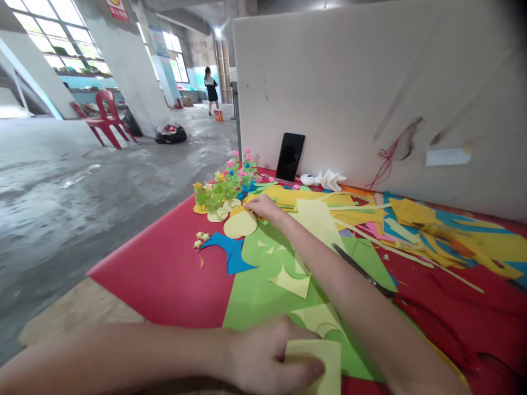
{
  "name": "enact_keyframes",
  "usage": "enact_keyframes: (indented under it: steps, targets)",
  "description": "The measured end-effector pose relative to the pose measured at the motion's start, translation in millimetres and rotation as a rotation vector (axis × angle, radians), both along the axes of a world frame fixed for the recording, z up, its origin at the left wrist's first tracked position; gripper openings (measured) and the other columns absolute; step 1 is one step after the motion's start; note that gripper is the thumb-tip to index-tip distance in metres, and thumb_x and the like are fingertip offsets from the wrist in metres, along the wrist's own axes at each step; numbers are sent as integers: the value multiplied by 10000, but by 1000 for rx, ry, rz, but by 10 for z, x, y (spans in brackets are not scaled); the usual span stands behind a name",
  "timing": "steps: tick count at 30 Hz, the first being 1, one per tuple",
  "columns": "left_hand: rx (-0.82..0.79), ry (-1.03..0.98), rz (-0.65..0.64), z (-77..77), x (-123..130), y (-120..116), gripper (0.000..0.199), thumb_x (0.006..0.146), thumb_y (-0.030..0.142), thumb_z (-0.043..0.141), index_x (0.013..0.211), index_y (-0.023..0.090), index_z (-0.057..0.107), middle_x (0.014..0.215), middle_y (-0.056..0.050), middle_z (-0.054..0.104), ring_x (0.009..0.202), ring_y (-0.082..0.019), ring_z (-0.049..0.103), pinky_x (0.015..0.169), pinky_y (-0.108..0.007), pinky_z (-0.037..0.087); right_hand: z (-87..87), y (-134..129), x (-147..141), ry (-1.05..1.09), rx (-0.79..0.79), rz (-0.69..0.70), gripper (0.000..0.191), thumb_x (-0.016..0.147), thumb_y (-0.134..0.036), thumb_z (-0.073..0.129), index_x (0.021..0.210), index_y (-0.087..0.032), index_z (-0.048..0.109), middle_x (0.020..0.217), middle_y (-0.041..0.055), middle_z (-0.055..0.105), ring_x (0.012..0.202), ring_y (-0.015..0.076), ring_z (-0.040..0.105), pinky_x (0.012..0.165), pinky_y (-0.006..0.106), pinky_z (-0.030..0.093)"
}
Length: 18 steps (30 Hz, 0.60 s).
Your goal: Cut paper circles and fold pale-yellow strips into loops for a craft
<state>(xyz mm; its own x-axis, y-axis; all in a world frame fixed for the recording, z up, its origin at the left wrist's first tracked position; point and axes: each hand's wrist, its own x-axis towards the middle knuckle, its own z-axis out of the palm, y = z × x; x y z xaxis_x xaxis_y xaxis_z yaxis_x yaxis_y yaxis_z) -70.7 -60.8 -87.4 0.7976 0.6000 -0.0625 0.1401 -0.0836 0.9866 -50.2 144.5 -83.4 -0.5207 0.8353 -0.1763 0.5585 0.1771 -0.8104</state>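
Note:
My left hand [274, 356], low in the foreground, pinches a pale yellow paper piece [315, 365] between thumb and fingers. My right hand [263, 206] stretches across the table, fingers drawn together at the edge of the cut paper circles. Whatever its fingertips hold is hidden. Just below it lies a pale yellow paper circle [240, 224]. Pale yellow offcuts [292, 281] with curved edges rest on a green sheet [251, 296]. Black-bladed scissors [362, 272] lie beside my right forearm. Blue paper scrap [235, 255] sits left of the green sheet.
Small paper plants with stars [220, 189] stand at the table's far left corner. Folded stars [201, 240] lie nearby. A dark phone [290, 157] leans against the white panel [349, 82]. Strips and scraps [440, 236] cover the right side. A person [211, 90] stands far back.

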Motion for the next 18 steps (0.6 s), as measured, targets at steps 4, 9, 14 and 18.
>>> enact_keyframes:
  steps: [4, 9, 14, 18]
  targets:
    - [-18, 11, 6, -1, -2, -3, 208, 810, 196, 444, 629, 172, 345, 531, 49, 355, 464, -54, 317, 401, -161, 261, -3, 16, -1, 26, -14, -25, 298, 860, -308, 554, 1117, -156, 552, 1142, 65, 574, 943, 223, 589, 762, 404, 516]
    - [-9, 13, 15, -1, 4, -1, 213, 809, 196, 446, 624, 173, 344, 533, 49, 356, 469, -56, 321, 406, -163, 263, -34, 39, 8, 68, -32, -30, 299, 862, -309, 553, 1120, -159, 549, 1146, 69, 572, 949, 221, 588, 769, 409, 514]
    - [-16, -7, 21, 12, 13, -6, 196, 797, 179, 444, 623, 171, 354, 533, 48, 362, 466, -55, 324, 401, -160, 264, -41, 33, -3, 100, -68, -37, 295, 863, -308, 551, 1117, -158, 550, 1139, 68, 575, 944, 219, 590, 767, 407, 515]
    - [-6, -9, 13, 9, 10, -4, 194, 795, 180, 449, 627, 172, 353, 535, 50, 358, 465, -53, 320, 396, -156, 259, -14, 10, -29, 111, -109, -87, 296, 868, -304, 546, 1127, -159, 540, 1131, 73, 576, 930, 208, 594, 759, 404, 519]
